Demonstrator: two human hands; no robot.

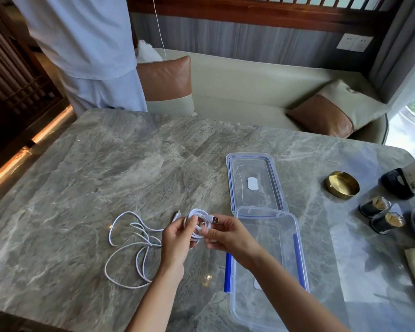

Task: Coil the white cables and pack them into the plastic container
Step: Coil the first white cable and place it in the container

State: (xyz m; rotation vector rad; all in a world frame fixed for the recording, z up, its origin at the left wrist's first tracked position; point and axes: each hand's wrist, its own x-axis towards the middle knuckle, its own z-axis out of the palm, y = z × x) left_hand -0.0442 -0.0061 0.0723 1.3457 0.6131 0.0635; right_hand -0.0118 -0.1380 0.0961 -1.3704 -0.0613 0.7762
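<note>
Coiling | left hand (177,236) grips the coil (197,213), right hand (228,236) pinches it near the plug (215,220) | loose cable (149,244) left of them, toward the tabletop's (82,188) near edge | next, I'd say: tuck the end, drop it into the box (268,211) (open, right alongside)

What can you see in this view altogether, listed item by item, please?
table: one, grey marble, under everything
coiled cable: one bundle, white, between both hands
loose cable: white, looped on table left of hands; possibly joined to coiled cable
container: one, clear with blue clips, open, beneath right forearm
lid: one, clear with blue seal, flat behind container
ashtray: one, brass, right of lid
jars: two, dark, near right edge
cushions: two, brown and cream, on bench
other person: one, pale blue clothes, behind table
left hand: grips coiled cable
right hand: pinches cable near USB plug
</note>
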